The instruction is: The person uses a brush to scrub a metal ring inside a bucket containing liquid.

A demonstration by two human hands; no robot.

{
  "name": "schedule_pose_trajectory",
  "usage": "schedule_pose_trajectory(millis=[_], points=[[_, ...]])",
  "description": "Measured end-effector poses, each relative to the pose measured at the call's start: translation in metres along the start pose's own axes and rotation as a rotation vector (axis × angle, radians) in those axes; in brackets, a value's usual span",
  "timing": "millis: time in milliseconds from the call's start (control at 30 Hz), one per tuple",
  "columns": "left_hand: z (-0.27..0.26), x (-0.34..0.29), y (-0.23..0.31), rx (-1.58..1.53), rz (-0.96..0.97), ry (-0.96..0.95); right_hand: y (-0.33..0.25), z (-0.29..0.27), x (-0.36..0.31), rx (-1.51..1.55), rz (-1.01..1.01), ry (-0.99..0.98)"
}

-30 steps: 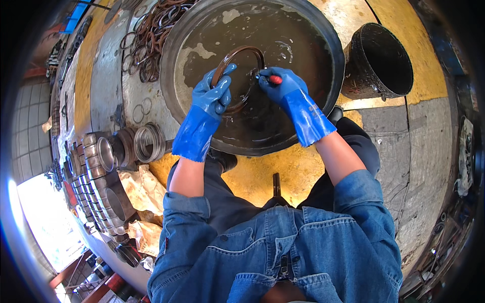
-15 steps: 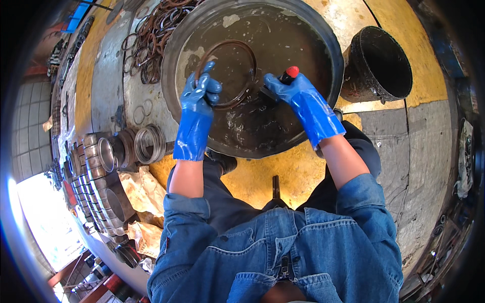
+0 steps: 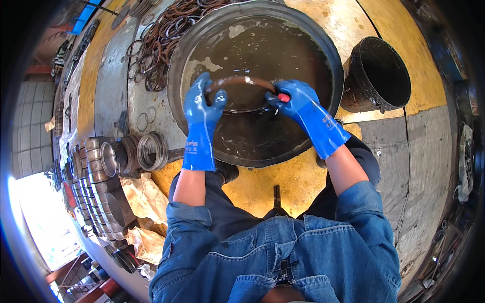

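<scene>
A brown metal ring (image 3: pixel 237 80) is held tilted above the dark liquid in a wide round metal basin (image 3: pixel 178 60). My left hand (image 3: pixel 201 103), in a blue rubber glove, grips the ring's left side between thumb and fingers. My right hand (image 3: pixel 297 97), gloved alike, is closed around a dark tool with a red handle end (image 3: pixel 284 97). The rest of that tool is mostly hidden by the glove, so its kind cannot be made out. The right fingers meet the ring's right side.
A pile of rusty rings (image 3: pixel 164 45) lies beyond the basin's left side. Wire-like ring coils (image 3: pixel 152 151) and stacked metal cylinders (image 3: pixel 96 177) stand at the left near brown paper (image 3: pixel 144 197). A dark bucket (image 3: pixel 353 83) is at the right.
The ring has tipped from facing up to a flatter, more edge-on angle. My right hand has come to its right side, and the tool's red end has turned lower toward me.
</scene>
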State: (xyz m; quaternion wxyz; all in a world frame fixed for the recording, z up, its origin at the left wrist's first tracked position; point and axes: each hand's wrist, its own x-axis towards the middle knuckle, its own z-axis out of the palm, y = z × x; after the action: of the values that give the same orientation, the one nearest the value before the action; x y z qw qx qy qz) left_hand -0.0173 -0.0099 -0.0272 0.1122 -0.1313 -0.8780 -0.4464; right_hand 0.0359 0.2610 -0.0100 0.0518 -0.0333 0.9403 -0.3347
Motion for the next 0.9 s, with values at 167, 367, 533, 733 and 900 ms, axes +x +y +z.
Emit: schedule_pose_trajectory(millis=[167,367,533,733,900], points=[[0.005,-0.007,0.045,0.254,0.220,-0.406,-0.008,0.014,0.007,-0.339,-0.104,-0.065],[0.000,-0.002,0.048,-0.323,-0.596,-0.390,0.022,0.039,0.001,0.089,0.090,0.266],[-0.020,0.001,0.029,-0.685,-0.854,-0.245,0.006,0.029,0.004,0.570,0.124,0.310],[0.003,-0.009,0.028,-0.886,-0.856,-0.075,-0.065,0.023,-0.011,0.568,-0.640,0.217],[0.000,-0.011,0.033,-0.835,-0.870,-0.268,-0.036,0.042,0.007,0.643,-0.336,0.466]])
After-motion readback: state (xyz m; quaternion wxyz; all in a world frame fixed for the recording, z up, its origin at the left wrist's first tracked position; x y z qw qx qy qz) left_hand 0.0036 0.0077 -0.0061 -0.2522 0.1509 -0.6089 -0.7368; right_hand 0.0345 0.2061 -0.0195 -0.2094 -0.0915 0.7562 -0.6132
